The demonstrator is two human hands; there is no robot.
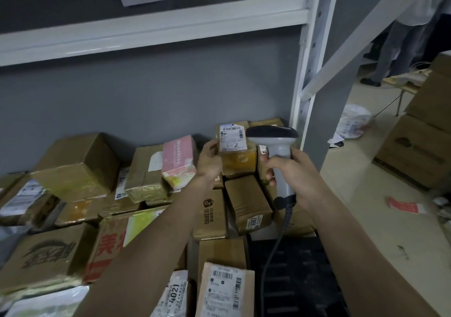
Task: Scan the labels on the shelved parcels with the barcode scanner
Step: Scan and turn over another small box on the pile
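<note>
- Right hand [290,172] grips the barcode scanner [278,150] by its handle, just right of the small parcel [238,150].
- Left hand [210,161] holds that parcel's left side; it looks light, rigid, tape-slick.
- Its label [231,137] faces the camera, above the shelved boxes [246,202].

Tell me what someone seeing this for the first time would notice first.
Centre frame, the right hand grips a grey barcode scanner, its head right beside a small labelled parcel that the left hand holds up. Around them, brown cardboard parcels crowd the shelf, with one pink box standing out just left of the hands.
</note>
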